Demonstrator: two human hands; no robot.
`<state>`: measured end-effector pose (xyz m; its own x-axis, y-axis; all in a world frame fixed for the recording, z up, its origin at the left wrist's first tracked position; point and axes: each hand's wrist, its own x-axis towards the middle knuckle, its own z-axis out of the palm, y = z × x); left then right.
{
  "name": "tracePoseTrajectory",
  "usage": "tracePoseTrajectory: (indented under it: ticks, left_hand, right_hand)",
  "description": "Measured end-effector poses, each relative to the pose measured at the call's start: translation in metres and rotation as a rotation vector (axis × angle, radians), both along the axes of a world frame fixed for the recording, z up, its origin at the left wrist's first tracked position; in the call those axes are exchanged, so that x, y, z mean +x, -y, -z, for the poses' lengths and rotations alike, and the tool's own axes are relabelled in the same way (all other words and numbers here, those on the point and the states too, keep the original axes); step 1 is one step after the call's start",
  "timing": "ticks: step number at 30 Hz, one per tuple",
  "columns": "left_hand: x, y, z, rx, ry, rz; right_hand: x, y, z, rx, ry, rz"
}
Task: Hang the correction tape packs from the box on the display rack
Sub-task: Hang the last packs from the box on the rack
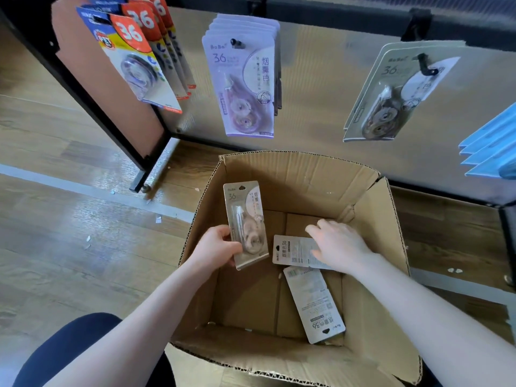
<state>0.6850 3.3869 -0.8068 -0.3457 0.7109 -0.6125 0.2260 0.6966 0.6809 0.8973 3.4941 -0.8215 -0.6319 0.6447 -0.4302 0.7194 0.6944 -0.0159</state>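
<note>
Two hands (215, 245), "36" pack (245, 223), box (371, 275)

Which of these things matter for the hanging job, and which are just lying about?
Part of the job:
- beige correction tape pack, gripped by the left hand
- two grey face-down packs, the upper one under the right hand
- open brown cardboard box
- black display rack hook

Lying about:
- white paper scraps on the wooden floor

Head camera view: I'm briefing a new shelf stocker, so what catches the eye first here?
The open cardboard box at centre, with the left hand holding a correction tape pack upright over it. Behind, purple packs hang mid-rack on the display rack.
</note>
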Motion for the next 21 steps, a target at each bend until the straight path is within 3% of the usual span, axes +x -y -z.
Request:
tracePoseTrajectory:
  ticks: [5,14,21]
  left_hand:
    - [-0.001,0.004,0.002,-0.031,0.015,0.019]
    - [0.001,0.003,0.002,0.009,0.050,-0.029]
    - [0.003,0.003,0.001,0.047,0.058,-0.043]
  right_hand:
    - [-0.010,0.001,0.044,-0.170,0.002,0.047]
    - [-0.017,0.002,0.092,-0.275,0.063,0.153]
    - [-0.019,0.012,0.107,-0.140,0.015,0.154]
